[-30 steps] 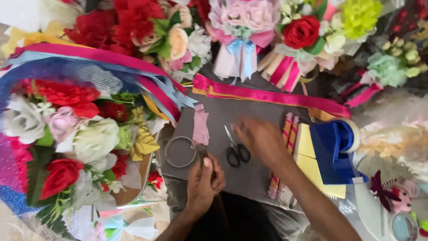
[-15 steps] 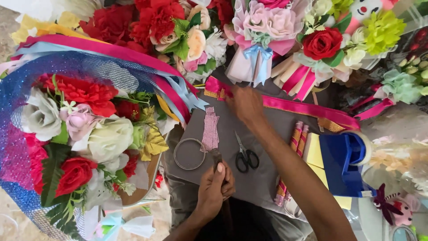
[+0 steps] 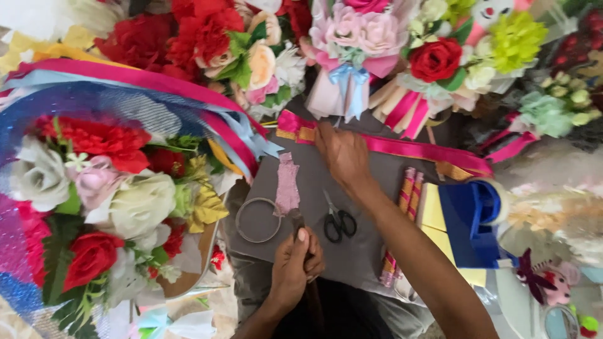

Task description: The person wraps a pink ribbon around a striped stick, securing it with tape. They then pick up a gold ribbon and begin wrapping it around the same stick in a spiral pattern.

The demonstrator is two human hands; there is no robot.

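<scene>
Seen from above, a grey work board (image 3: 370,251) lies across the person's lap, ringed by wrapped bouquets. To the left a large bouquet (image 3: 107,194) of red, white and pink flowers sits in a cone of blue glitter mesh edged with pink and pale blue bands; along the top, a small pink bouquet (image 3: 358,44) in pink paper is tied with a light blue bow, beside others in striped pink and cream wraps. The right hand (image 3: 344,157) reaches to the board's far edge, fingers pressed down together on a magenta ribbon (image 3: 408,147) with gold stripes that runs across it. The left hand (image 3: 301,263), near the board's front edge, is closed around a thin dark tool whose tip touches the lower end of a pink glitter strip (image 3: 287,183). A wire ring (image 3: 257,220) lies just left of that strip, black-handled scissors (image 3: 338,220) just right of it. Further right lie striped paper sticks (image 3: 405,201), yellow sheets (image 3: 433,210) and a blue ribbon roll (image 3: 480,213).
</scene>
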